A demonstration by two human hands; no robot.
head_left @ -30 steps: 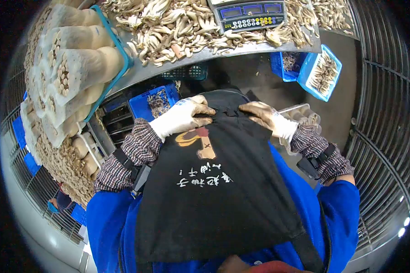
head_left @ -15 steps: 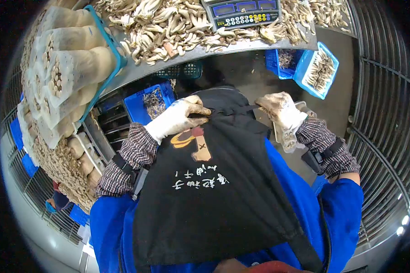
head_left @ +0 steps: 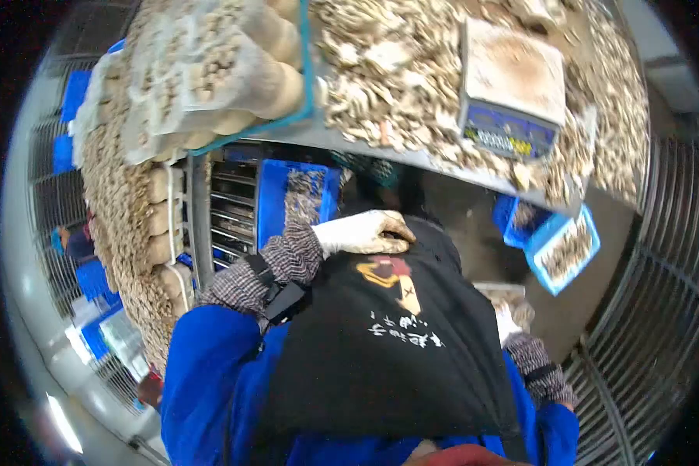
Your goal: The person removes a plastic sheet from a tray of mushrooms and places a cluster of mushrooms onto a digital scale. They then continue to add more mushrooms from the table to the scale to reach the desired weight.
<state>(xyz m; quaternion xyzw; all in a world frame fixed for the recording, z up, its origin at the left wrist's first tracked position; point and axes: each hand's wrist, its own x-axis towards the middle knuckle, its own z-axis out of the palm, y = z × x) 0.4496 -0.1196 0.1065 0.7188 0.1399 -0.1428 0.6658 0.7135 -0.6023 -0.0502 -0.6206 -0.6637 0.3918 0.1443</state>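
My left hand (head_left: 373, 233), in a white glove with soiled fingertips, lies at the waist of the black apron (head_left: 388, 349). Its fingers are curled against the cloth, and whatever they may hold is too small to make out. Low on the right, beside the apron's edge, part of my right hand (head_left: 507, 325) shows as a white glove. The apron hides its fingers. A printed picture and white writing mark the apron's front.
Mushrooms (head_left: 388, 70) cover the worktop around a scale (head_left: 512, 85). Bagged mushrooms (head_left: 241, 70) fill a teal-edged crate at the upper left. Below the worktop are a blue bin (head_left: 272, 202) and a light-blue basket (head_left: 563, 252). Metal racks line the right; other people are at far left.
The view has turned and shifted, bringing the scale's top into sight. My right hand has gone from the front of the apron down to its right side, and the dark strap it held is out of sight.
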